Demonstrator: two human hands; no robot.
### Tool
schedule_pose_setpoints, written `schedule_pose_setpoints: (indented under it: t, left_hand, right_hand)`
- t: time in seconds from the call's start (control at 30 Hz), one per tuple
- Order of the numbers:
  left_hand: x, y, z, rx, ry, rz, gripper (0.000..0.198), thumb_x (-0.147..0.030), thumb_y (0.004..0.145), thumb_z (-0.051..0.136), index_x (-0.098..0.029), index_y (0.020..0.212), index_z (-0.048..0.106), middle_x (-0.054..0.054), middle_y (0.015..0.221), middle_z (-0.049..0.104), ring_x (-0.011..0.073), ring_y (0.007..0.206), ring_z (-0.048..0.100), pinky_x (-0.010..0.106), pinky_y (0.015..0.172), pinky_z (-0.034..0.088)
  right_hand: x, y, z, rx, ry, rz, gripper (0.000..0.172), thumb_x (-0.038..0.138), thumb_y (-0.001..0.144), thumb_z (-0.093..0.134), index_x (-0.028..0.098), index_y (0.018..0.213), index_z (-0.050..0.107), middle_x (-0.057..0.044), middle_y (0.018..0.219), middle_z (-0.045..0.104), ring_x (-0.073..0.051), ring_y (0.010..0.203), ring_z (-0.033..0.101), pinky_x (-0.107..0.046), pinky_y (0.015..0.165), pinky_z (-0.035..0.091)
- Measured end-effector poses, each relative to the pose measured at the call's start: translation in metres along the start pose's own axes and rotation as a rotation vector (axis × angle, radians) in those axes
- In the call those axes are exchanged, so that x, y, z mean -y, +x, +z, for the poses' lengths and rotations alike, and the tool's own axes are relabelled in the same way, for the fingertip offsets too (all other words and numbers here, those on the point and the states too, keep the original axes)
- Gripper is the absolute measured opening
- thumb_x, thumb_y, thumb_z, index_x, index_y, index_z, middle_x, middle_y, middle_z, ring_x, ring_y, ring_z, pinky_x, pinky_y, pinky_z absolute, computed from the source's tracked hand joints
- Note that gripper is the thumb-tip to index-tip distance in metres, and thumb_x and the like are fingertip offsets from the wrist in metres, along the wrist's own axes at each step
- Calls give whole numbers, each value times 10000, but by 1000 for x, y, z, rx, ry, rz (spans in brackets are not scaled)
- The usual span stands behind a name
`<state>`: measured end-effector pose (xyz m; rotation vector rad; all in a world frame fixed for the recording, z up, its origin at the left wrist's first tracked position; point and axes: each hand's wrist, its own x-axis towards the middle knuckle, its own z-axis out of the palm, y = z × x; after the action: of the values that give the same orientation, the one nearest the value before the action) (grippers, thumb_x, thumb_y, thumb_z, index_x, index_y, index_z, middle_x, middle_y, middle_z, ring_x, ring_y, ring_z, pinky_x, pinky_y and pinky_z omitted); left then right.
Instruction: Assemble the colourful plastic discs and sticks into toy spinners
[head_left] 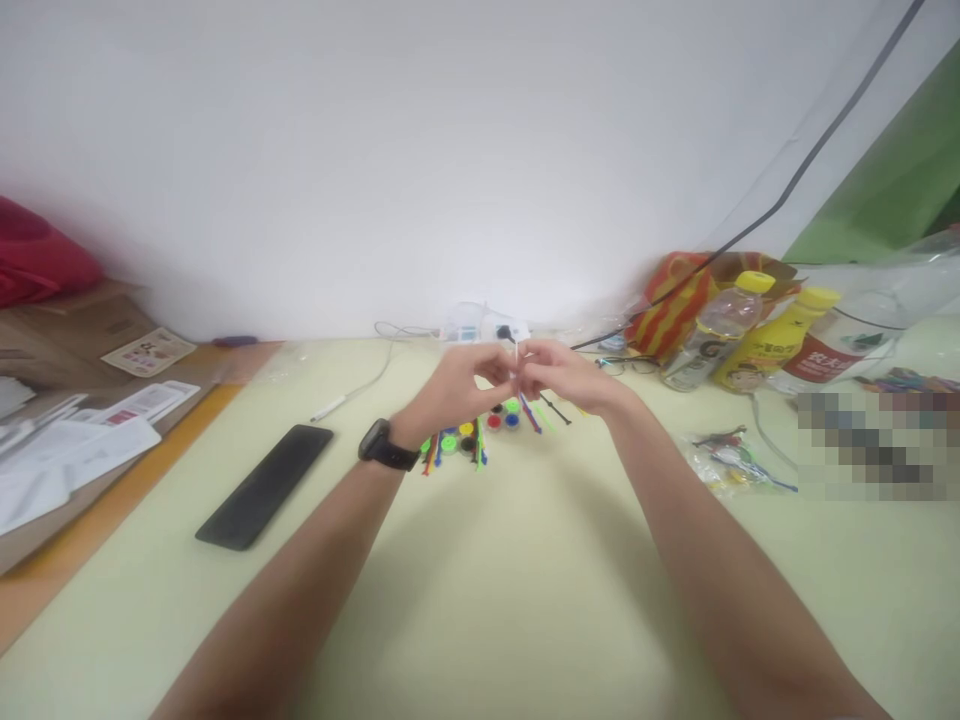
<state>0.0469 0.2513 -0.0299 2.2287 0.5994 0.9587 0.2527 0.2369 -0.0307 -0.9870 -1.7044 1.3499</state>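
My left hand (pixel 466 384), with a black watch (pixel 389 444) on its wrist, and my right hand (pixel 561 374) meet fingertip to fingertip above the table. Both are closed in a pinch around a thin white stick (pixel 516 352), whose lower part the fingers hide. Just under them lie several small round discs in yellow (pixel 466 429), green (pixel 448 443), blue (pixel 512 420), red and black. Thin coloured plastic strips with arrow-like ends, such as a black strip (pixel 556 408) and a green strip (pixel 480 452), lie among the discs.
A black phone-like slab (pixel 264 488) and a white-tipped cable (pixel 328 408) lie left; papers (pixel 97 440) and a cardboard box (pixel 71 335) stand beyond. Bottles (pixel 772 340), glasses (pixel 628 364) and a clear bag of small parts (pixel 731 460) are right. A pixelated patch hides something there.
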Motion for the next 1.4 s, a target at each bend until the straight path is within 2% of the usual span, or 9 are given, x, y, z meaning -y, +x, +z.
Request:
schedule_pose_setpoints:
  t: [0.1, 0.17, 0.27, 0.5, 0.63, 0.8, 1.0, 1.27, 1.4]
  left_hand:
    - [2, -3, -3, 33, 12, -48, 85, -252, 870, 695, -174, 881, 661, 33, 869, 729, 168, 786, 710, 286, 748, 574]
    - [3, -5, -2, 111, 25, -98, 88, -247, 844, 707, -177, 833, 654, 24, 819, 725, 170, 753, 708, 283, 710, 564]
    - [4, -7, 7, 277, 89, -127, 56, -233, 795, 728, -191, 810, 694, 18, 800, 731, 176, 726, 690, 291, 671, 536]
    - [12, -12, 31, 512, 260, -135, 82, -191, 703, 763, -232, 774, 760, 0, 883, 749, 210, 806, 685, 312, 657, 489]
    - [18, -13, 23, 500, 352, -134, 101, -221, 687, 788, -231, 777, 743, 12, 837, 717, 235, 863, 660, 322, 703, 487]
    - [19, -12, 5, 410, 420, -140, 311, -394, 731, 817, -250, 994, 734, 39, 987, 704, 273, 1032, 606, 340, 822, 484]
    - [27, -17, -12, 394, 484, -208, 407, -563, 732, 815, -241, 952, 698, 45, 988, 675, 283, 1050, 583, 340, 811, 462]
    - [24, -16, 10, 366, 531, -166, 431, -542, 741, 790, -230, 1009, 660, 56, 988, 636, 289, 1019, 569, 354, 805, 463]
    - [26, -17, 5, 363, 548, -172, 492, -497, 730, 797, -241, 1124, 652, 69, 1088, 630, 303, 1073, 547, 364, 845, 464]
  right_hand:
    - [-9, 3, 0, -118, -158, 55, 94, 263, 878, 504, 191, 871, 564, 37, 655, 537, -109, 582, 474, -219, 555, 360]
    - [-18, 5, -3, -183, -396, 151, 148, 243, 897, 485, 185, 945, 613, 8, 752, 606, -120, 641, 511, -221, 586, 382]
    - [-32, 7, -9, -158, -715, 288, 206, 166, 866, 546, 172, 1038, 660, -56, 951, 700, -155, 794, 600, -220, 654, 425]
    - [-39, 4, -22, -127, -854, 346, 160, 227, 889, 620, 181, 1024, 692, -78, 1016, 736, -165, 787, 636, -222, 654, 439]
    - [-40, 0, -47, -230, -944, 376, 154, 245, 911, 600, 177, 1024, 680, -102, 1116, 720, -195, 949, 643, -237, 760, 444]
    - [-58, -10, -73, -278, -1006, 513, 290, 359, 869, 664, 154, 1074, 660, -147, 1132, 704, -242, 967, 649, -279, 735, 436]
    - [-72, -9, -69, -185, -963, 548, 196, 334, 822, 710, 183, 940, 666, -87, 1033, 737, -198, 881, 666, -248, 667, 424]
    - [-68, -5, -71, -281, -950, 534, 115, 258, 785, 707, 183, 836, 636, -98, 978, 738, -198, 856, 660, -233, 628, 413]
    - [-59, -6, -68, -307, -884, 503, 141, 251, 781, 726, 179, 820, 610, -80, 924, 737, -173, 790, 664, -217, 595, 417]
